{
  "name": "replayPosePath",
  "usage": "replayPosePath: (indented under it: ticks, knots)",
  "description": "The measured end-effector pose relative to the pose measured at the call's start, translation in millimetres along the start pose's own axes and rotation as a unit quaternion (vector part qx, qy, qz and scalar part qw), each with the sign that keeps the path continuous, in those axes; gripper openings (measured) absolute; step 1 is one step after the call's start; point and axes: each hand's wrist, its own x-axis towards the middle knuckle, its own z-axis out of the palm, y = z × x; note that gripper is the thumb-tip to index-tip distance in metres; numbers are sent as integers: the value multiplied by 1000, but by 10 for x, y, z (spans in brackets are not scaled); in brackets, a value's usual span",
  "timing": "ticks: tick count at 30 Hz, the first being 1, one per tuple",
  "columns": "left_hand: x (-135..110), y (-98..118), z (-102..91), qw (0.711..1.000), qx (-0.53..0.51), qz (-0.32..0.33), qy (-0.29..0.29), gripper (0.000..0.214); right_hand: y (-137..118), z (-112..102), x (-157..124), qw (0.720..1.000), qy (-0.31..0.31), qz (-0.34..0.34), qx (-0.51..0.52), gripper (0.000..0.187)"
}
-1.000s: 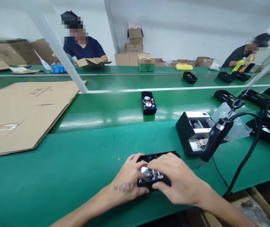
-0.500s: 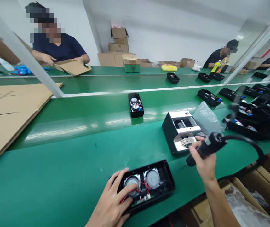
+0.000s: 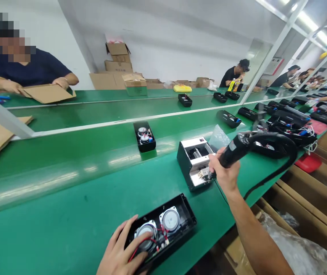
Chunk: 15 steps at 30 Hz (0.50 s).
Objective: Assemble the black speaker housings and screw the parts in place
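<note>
Black speaker housing [image 3: 186,218] lies open on the green conveyor belt [image 3: 66,191]. Your spread left hand [image 3: 121,248] presses its fingers onto the left speaker [image 3: 145,230]. Your right hand [image 3: 224,172] grips a corded electric screwdriver [image 3: 236,154], just beside a silver-and-black unit [image 3: 193,162].
</note>
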Motion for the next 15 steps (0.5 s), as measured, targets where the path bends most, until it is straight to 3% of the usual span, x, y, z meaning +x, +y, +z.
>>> replayPosePath:
  ticks: [5,8,12,15]
  knots:
    - [-58,-58,76,1000,11,21,16,15,44,-32,-188,981,-120,146,-32,40]
    - [-68,-56,75,1000,17,13,13,16,-76,-132,-411,967,-158,196,30,37]
    - [-23,11,33,999,20,-8,-35,14,-437,-194,-713,971,-114,138,157,32]
    - [13,53,27,999,27,-3,-26,23,-663,-138,-930,967,-112,93,208,26]
